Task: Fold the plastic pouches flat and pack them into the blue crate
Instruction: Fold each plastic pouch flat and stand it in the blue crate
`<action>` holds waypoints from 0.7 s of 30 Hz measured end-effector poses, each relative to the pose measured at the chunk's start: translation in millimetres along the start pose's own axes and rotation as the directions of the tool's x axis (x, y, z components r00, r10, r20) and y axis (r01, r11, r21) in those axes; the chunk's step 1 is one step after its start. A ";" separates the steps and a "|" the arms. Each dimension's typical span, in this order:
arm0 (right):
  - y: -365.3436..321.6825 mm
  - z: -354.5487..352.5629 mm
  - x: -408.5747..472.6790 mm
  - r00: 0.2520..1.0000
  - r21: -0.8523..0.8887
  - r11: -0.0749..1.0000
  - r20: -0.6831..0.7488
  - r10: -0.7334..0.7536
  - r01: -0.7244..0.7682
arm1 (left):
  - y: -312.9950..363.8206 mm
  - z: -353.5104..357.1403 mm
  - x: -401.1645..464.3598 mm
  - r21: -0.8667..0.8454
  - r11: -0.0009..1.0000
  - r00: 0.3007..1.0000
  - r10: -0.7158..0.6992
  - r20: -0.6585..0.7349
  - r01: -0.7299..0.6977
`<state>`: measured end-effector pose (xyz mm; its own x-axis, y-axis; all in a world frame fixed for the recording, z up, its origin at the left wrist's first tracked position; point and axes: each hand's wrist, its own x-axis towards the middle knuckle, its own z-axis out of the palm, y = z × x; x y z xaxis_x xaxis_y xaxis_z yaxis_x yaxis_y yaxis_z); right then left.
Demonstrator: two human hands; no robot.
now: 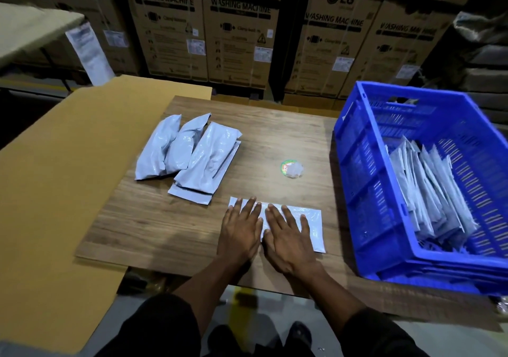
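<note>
Head view shows us both hands pressed flat on one pouch (pixel 308 219) at the near edge of the wooden tabletop (pixel 275 136). Our left hand (pixel 240 230) covers the pouch's left end, fingers straight and spread, and our right hand (pixel 288 238) lies just beside it over the middle, fingers likewise straight; neither hand curls round anything. Only the pouch's right end and its far edge show past our fingers. The pouch lies flat, its long axis running left to right across the tabletop, roughly parallel to the near edge, with the right end pointing toward the blue crate (pixel 365 180).

Farther back and to the left we see a cluster of unfolded pouches (pixel 189 150), puffy and overlapping, their long axes running from near-left to far-right. They are well apart from our hands. A small round sticker (pixel 291 168) sits on the tabletop between that cluster and the crate.

The crate stands at the right, tilted toward us, and holds a row of folded pouches (pixel 428 191) standing on edge and leaning against one another. A sheet of cardboard (pixel 55 191) lies under the tabletop's left side, and washing machine cartons (pixel 239 34) are stacked behind.
</note>
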<state>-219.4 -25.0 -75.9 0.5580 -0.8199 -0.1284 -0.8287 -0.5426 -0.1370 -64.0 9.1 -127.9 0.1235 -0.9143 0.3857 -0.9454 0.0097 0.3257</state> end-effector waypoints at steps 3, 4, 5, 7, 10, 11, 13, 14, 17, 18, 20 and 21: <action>11.7 -3.1 -7.2 0.999 -0.028 0.999 -0.021 0.040 -0.040 | 2.9 -3.6 0.6 0.043 0.998 0.998 -0.051 0.030 0.050; 17.8 -2.2 -10.0 0.998 -0.035 0.998 -0.039 0.049 -0.050 | 2.6 -3.2 0.6 0.051 0.997 0.997 -0.060 0.044 0.058; 24.0 -1.5 -13.3 0.997 -0.032 0.998 -0.056 0.058 -0.060 | 1.0 -2.4 0.5 0.062 0.996 0.996 -0.066 0.056 0.062; 36.5 -0.4 -18.7 0.994 -0.016 0.996 -0.063 0.087 -0.089 | -2.1 -1.8 -0.5 0.093 0.994 0.994 -0.068 0.087 0.060; 49.0 -4.3 -24.4 0.993 -0.020 0.993 -0.034 0.116 -0.117 | -3.7 -6.4 -1.2 0.134 0.989 0.989 -0.076 0.125 0.059; 52.7 -5.4 -26.3 0.992 -0.023 0.992 -0.020 0.122 -0.123 | -3.2 -8.7 -1.7 0.144 0.987 0.987 -0.086 0.133 0.066; 56.9 -8.2 -29.2 0.990 -0.012 0.990 0.011 0.142 -0.141 | -2.6 -12.6 -2.6 0.157 0.985 0.983 -0.099 0.152 0.075; 57.2 -9.7 -29.5 0.989 -0.007 0.989 0.021 0.150 -0.149 | -2.7 -13.3 -2.9 0.160 0.984 0.983 -0.101 0.156 0.075; 57.3 -9.5 -28.9 0.986 0.005 0.987 0.039 0.161 -0.161 | -2.7 -16.4 -0.5 0.163 0.982 0.972 -0.123 0.202 0.091; 57.2 -9.3 -29.2 0.986 0.003 0.987 0.047 0.161 -0.161 | -3.0 -16.5 0.0 0.161 0.983 0.968 -0.125 0.219 0.090; 57.6 -9.8 -28.8 0.985 -0.004 0.987 0.065 0.159 -0.159 | -3.0 -17.3 0.2 0.164 0.983 0.956 -0.126 0.264 0.084; 57.6 -11.7 -28.7 0.985 -0.004 0.987 0.074 0.158 -0.158 | -2.6 -18.5 1.1 0.164 0.983 0.952 -0.129 0.278 0.086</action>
<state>-283.6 -34.9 -68.6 0.4219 -0.8793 -0.2208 -0.9066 -0.4071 -0.1111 -55.8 15.6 -112.3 0.1560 -0.9841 0.0849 -0.9680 -0.1352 0.2116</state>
